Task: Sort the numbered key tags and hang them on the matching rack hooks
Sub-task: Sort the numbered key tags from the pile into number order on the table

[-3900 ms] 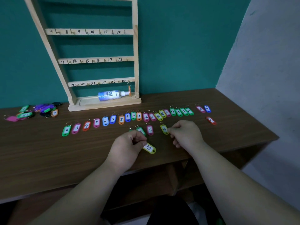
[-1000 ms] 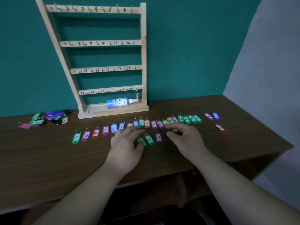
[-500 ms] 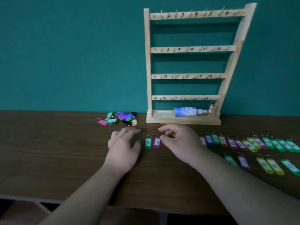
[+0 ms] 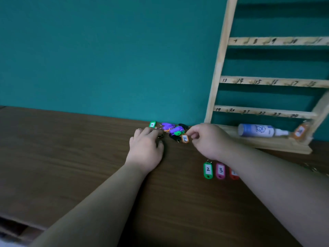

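- The left hand (image 4: 145, 150) could scatter the heap if it drags. Its fingers lie loosely flat on the left edge of the pile of tags (image 4: 171, 130) and grip nothing.
- Rings in that pile may be interlocked, so one lifted tag could pull its neighbours along.
- The orange tag (image 4: 185, 138) lies at the pile's near right corner, at the right hand's (image 4: 206, 139) fingertips. Thumb and forefinger are nearly closed, but I cannot tell whether they pinch it.

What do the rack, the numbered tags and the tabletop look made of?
Rack: probably bare pale wood, with numbers handwritten straight on the slats. Green tag 2 and its neighbours: apparently glossy coloured plastic, with a white paper-like label and a thin metal ring. Tabletop: dark, matte wood grain; solid wood or laminate, I cannot tell.
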